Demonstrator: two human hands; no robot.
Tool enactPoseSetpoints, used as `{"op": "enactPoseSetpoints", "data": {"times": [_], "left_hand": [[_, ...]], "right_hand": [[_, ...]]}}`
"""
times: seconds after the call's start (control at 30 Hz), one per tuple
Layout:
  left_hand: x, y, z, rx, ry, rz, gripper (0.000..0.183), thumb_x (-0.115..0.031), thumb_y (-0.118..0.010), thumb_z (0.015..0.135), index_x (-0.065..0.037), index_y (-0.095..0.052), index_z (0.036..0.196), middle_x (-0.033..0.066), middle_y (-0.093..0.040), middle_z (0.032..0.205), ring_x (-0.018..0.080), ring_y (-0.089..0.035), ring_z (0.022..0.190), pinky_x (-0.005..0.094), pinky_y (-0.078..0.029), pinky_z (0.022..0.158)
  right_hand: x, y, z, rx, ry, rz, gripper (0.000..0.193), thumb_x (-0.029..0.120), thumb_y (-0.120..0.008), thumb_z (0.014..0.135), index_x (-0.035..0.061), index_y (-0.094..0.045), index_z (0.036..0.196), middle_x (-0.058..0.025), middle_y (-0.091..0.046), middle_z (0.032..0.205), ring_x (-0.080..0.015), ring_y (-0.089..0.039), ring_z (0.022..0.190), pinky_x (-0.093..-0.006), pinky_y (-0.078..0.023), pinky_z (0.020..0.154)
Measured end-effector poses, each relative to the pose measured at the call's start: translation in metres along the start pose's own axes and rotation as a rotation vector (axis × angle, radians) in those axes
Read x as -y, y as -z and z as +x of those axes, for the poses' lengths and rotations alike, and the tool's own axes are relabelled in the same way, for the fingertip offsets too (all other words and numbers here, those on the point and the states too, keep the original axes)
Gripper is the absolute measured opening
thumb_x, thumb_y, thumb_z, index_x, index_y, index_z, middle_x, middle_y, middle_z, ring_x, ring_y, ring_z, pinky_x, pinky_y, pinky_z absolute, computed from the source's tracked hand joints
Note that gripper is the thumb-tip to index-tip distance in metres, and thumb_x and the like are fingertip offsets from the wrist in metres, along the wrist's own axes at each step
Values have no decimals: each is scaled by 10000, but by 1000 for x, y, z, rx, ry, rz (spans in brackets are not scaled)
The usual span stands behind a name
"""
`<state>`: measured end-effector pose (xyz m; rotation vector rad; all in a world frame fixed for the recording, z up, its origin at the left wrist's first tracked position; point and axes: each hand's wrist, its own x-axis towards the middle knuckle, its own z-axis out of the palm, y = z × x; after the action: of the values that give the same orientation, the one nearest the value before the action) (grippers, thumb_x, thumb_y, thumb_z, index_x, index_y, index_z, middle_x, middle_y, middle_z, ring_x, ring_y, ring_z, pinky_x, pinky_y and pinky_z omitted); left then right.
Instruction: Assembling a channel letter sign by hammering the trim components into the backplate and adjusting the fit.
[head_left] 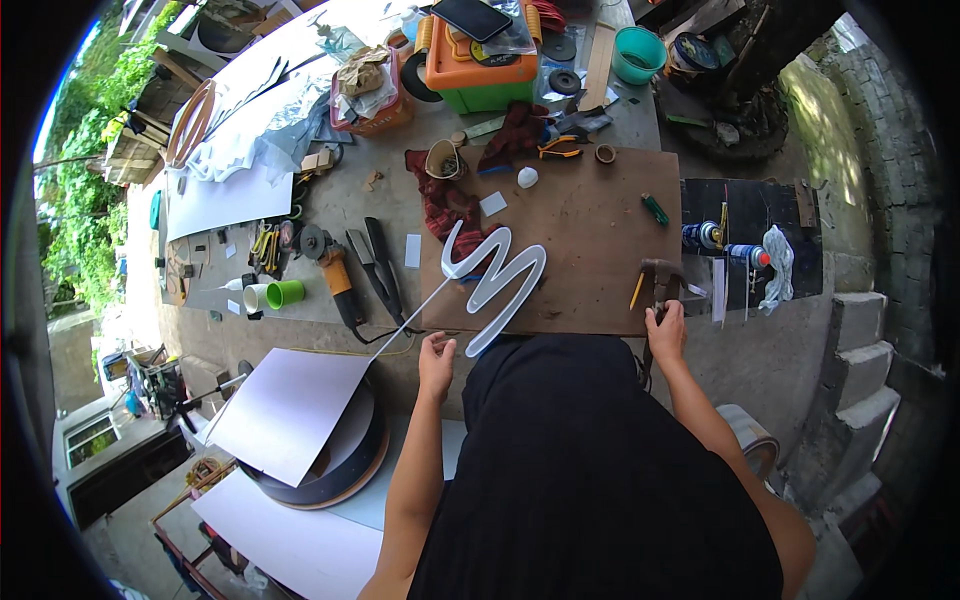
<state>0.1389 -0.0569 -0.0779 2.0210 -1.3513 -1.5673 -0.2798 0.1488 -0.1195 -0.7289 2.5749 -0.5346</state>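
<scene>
A white, wavy, letter-like channel shape lies on the brown board. From its left side a long thin white strip runs down to the lower left. My left hand is just below the board's edge, close to the shape's lower end; its fingers are loosely bent, apart, with nothing visible in them. At the board's front right corner my right hand is closed round the handle of a hammer, whose head rests at the board. A yellow pencil lies beside the hammer head.
Left of the board are a flat iron, an angle grinder and a green cup. Orange-handled pliers, a paper cup and red cloth lie farther back. Spray cans lie right. White sheet lies lower left.
</scene>
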Motion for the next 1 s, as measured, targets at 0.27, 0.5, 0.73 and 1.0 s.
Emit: {"op": "enactPoseSetpoints", "data": {"times": [0.27,0.5,0.73,1.0], "left_hand": [[10,12,22,74,129,-157,463,-257,-698,985,-43,-537,1362,54,-652,1079,130,-650,931,257,-491,760],[8,26,35,177,139,-164,408,-250,-685,989,-38,-580,1321,48,-667,1117,129,-651,925,257,-491,761],[-13,44,31,191,-172,-6,300,-195,-672,991,-8,-644,1224,117,-731,1103,163,-693,992,310,-538,876],[-25,53,34,237,-351,26,242,-116,-650,1000,15,-641,1203,108,-748,1053,157,-705,949,304,-548,861]], "right_hand": [[39,22,-14,-116,175,45,292,195,-701,914,35,-520,1079,-144,-524,1039,-351,-563,986,-446,-475,857],[89,6,-33,54,145,175,208,169,-699,924,19,-586,1014,-124,-589,926,-288,-618,812,-412,-511,762],[133,-6,-68,224,114,186,205,172,-705,933,-5,-634,1007,-114,-654,906,-198,-651,774,-336,-531,730],[161,-19,-98,316,107,179,213,172,-702,939,-12,-655,1035,-104,-673,902,-183,-640,770,-327,-533,725]]}}
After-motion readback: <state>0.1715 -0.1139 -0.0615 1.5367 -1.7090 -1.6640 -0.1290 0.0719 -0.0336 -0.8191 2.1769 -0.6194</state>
